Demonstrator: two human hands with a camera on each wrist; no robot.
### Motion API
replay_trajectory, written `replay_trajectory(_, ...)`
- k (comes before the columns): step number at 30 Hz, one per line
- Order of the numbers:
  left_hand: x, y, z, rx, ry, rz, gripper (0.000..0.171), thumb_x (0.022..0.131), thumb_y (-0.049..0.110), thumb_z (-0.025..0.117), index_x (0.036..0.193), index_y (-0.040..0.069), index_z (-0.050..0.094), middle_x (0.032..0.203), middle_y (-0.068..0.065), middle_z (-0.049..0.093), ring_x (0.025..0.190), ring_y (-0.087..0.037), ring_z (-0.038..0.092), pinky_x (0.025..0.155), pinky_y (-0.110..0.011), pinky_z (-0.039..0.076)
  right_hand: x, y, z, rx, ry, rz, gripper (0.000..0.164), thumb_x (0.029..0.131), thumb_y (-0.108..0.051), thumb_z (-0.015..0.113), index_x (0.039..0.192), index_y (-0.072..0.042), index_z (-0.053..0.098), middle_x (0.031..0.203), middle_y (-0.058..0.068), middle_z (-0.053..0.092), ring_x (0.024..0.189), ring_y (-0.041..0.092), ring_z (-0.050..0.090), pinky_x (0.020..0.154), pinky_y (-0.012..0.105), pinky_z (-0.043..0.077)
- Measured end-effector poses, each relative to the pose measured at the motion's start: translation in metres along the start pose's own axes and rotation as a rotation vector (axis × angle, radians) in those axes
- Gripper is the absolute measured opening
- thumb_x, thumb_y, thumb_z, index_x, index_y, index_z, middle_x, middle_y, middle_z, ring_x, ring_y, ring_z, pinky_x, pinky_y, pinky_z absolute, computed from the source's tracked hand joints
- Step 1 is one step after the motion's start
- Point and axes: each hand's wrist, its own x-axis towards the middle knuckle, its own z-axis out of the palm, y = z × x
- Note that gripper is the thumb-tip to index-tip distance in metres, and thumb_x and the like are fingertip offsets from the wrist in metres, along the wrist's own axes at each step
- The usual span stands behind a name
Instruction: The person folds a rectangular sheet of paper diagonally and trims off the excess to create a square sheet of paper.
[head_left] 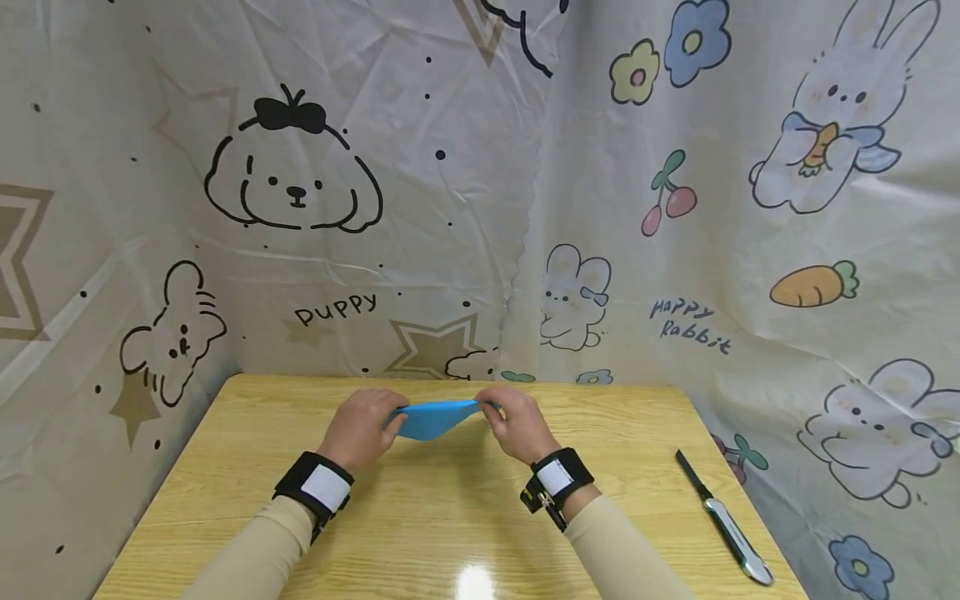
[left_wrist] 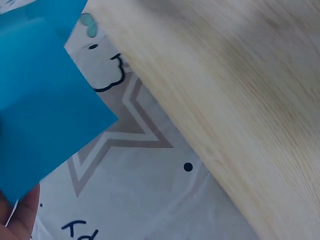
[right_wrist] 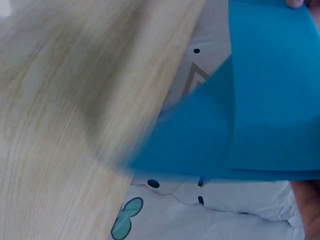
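Observation:
A sheet of blue paper (head_left: 435, 420) with a fold in it is held up over the far part of the table, between both hands. At its left end, my left hand (head_left: 363, 427) pinches it between thumb and fingers. The right hand (head_left: 521, 425) pinches the opposite end in the same way. In the left wrist view the blue paper (left_wrist: 47, 107) shows a squared corner, with fingertips (left_wrist: 25, 212) at its lower edge. Folded layers of the blue paper (right_wrist: 275, 100) overlap in the right wrist view, and a pointed, blurred part sticks out over the table edge.
The wooden table (head_left: 450, 517) has a knife (head_left: 733, 537) with a black blade and silver-and-green handle lying near its right edge. A printed cloth (head_left: 465, 208) with cartoon animals hangs behind the table and along its sides.

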Motion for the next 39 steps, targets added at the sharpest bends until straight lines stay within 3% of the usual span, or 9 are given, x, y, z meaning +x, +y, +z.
replay_trajectory(5, 0.001, 0.010, 0.006, -0.006, 0.001, 0.081, 0.023, 0.076, 0.027, 0.070, 0.096, 0.016, 0.069, 0.087, 0.004, 0.068, 0.079, -0.014, 0.063, 0.073, -0.036, 0.048, -0.003, -0.007, 0.003, -0.002, 0.028, -0.094, 0.011, 0.084, -0.006, 0.060, 0.093, -0.009, 0.066, 0.092, -0.002, 0.065, 0.084, 0.008, 0.061, 0.071, 0.020, 0.049)
replay_trajectory(13, -0.001, 0.017, 0.011, 0.037, 0.025, 0.096, 0.009, 0.072, 0.024, 0.074, 0.080, 0.020, 0.070, 0.073, 0.010, 0.065, 0.068, -0.008, 0.058, 0.067, -0.029, 0.046, -0.010, -0.007, 0.011, -0.011, -0.033, -0.103, 0.013, 0.086, -0.008, 0.058, 0.095, -0.011, 0.066, 0.094, -0.004, 0.065, 0.088, 0.006, 0.060, 0.075, 0.018, 0.047)
replay_trajectory(17, -0.001, 0.019, 0.015, 0.070, 0.064, 0.111, 0.005, 0.072, 0.020, 0.074, 0.073, 0.019, 0.069, 0.068, 0.010, 0.063, 0.065, -0.007, 0.057, 0.064, -0.028, 0.045, -0.009, -0.010, 0.012, -0.117, -0.054, -0.127, 0.011, 0.084, -0.013, 0.061, 0.094, -0.014, 0.065, 0.092, -0.007, 0.065, 0.084, 0.005, 0.060, 0.071, 0.019, 0.048)
replay_trajectory(21, 0.002, 0.025, 0.019, 0.116, 0.112, 0.170, 0.005, 0.072, 0.017, 0.072, 0.070, 0.016, 0.067, 0.067, 0.007, 0.063, 0.066, -0.011, 0.058, 0.063, -0.030, 0.046, -0.006, -0.016, 0.017, -0.255, -0.081, -0.175, 0.010, 0.082, -0.024, 0.064, 0.091, -0.019, 0.064, 0.087, -0.011, 0.064, 0.079, 0.002, 0.059, 0.066, 0.019, 0.048)
replay_trajectory(27, 0.005, 0.032, 0.023, 0.144, 0.127, 0.251, 0.007, 0.071, 0.013, 0.069, 0.067, 0.014, 0.063, 0.066, 0.005, 0.062, 0.068, -0.014, 0.056, 0.063, -0.030, 0.045, -0.003, -0.025, 0.024, -0.308, -0.108, -0.215, 0.008, 0.085, -0.027, 0.060, 0.084, -0.020, 0.063, 0.081, -0.012, 0.062, 0.070, 0.000, 0.056, 0.059, 0.016, 0.045)
replay_trajectory(39, -0.001, 0.037, 0.027, 0.098, 0.084, 0.221, 0.009, 0.073, 0.020, 0.071, 0.079, 0.015, 0.068, 0.072, 0.006, 0.065, 0.067, -0.010, 0.057, 0.060, -0.027, 0.044, -0.003, -0.030, 0.031, -0.294, -0.099, -0.225, 0.005, 0.084, -0.021, 0.060, 0.079, -0.020, 0.062, 0.073, -0.014, 0.060, 0.061, -0.001, 0.052, 0.053, 0.014, 0.042)
